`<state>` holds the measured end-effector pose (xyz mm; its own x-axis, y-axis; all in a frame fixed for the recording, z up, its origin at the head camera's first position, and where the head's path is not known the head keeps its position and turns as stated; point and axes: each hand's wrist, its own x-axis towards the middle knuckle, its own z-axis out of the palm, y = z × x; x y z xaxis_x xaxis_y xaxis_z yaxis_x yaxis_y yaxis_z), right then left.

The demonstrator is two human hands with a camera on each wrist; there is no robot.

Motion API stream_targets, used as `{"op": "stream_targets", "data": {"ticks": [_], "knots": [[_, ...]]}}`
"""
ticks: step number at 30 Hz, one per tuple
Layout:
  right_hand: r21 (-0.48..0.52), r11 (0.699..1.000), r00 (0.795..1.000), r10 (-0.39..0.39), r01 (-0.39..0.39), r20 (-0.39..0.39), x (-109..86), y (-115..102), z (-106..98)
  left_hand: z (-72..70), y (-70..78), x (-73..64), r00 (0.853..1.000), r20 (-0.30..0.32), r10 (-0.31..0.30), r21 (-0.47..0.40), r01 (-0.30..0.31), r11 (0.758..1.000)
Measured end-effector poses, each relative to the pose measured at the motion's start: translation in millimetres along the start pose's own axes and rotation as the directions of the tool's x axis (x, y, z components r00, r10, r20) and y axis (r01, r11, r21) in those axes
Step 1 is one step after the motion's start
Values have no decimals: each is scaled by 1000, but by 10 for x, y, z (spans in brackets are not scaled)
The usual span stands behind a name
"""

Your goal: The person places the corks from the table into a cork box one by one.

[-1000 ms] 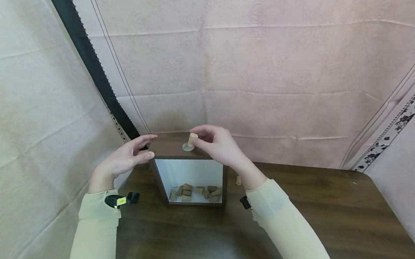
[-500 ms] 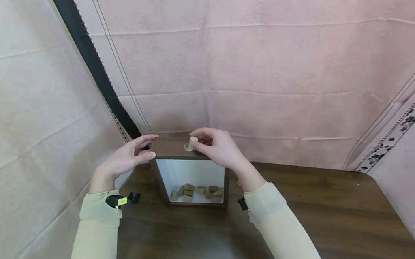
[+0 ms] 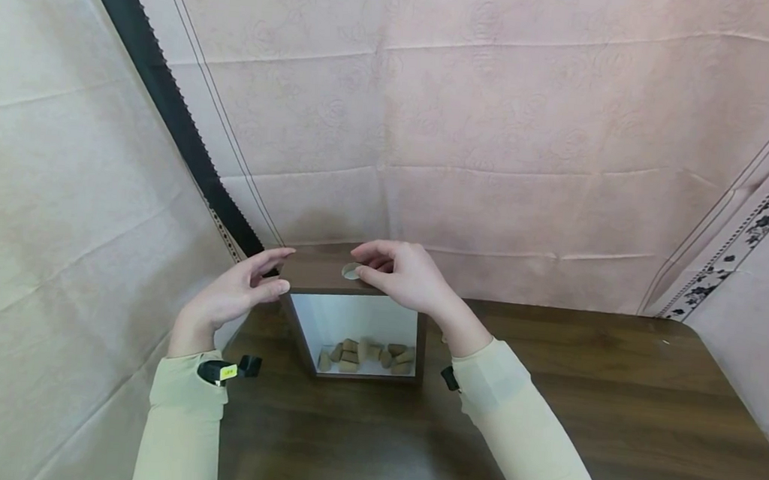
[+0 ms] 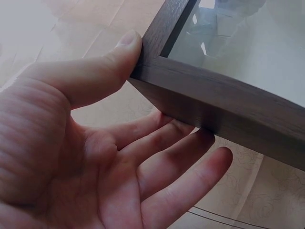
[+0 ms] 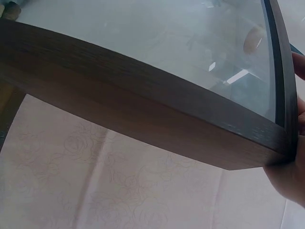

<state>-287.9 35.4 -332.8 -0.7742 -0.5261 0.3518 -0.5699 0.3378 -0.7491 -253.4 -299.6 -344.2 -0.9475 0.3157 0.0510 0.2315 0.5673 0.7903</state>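
Observation:
A brown shadow box [image 3: 311, 270] with a clear front stands on the table, and several corks [image 3: 350, 356] lie inside at its bottom. A round hole [image 3: 350, 270] opens in its top panel. My left hand [image 3: 227, 295] holds the box's upper left corner; in the left wrist view the thumb [image 4: 121, 59] lies on the frame's front edge, and the fingers touch its side and back. Beside the hole, my right hand [image 3: 405, 275] rests low over the top, thumb and fingers apart, holding nothing visible. The right wrist view shows only part of that hand [image 5: 286, 183] by the frame corner.
The dark wooden table [image 3: 548, 403] extends right and toward me. Patterned pale cloth [image 3: 535, 131] rises behind the box, and another cloth [image 3: 55, 206] hangs close on the left. A small pale piece [image 3: 444, 340] beside the box is mostly hidden by my right arm.
The cork pinched in my right hand at the hole has been let go, and a paler cork now shows among those inside. My right hand sank slightly. The left hand stayed at the corner.

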Motion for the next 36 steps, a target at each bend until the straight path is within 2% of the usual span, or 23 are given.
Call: {"op": "stream_targets", "data": {"ticks": [12,23,26,32,36], "knots": [[-12,1000,1000,2,-1,7,-11,-25,-18,0,37,4,1000,15,19,-41,-19,999],[-4,1000,1000,-3,3,12,-17,-24,-29,1,30,8,999,14,32,-38,-32,999],[33,999,1000,-7,7,11,-30,-3,-52,5,31,19,1000,11,29,-30,-29,999],[214,977,1000,-15,17,-8,-91,41,-120,8,11,27,1000,14,13,-6,-13,1000],[252,967,999,-29,38,-38,-155,73,-146,-3,-14,25,1000,10,7,-2,-7,1000]]}}
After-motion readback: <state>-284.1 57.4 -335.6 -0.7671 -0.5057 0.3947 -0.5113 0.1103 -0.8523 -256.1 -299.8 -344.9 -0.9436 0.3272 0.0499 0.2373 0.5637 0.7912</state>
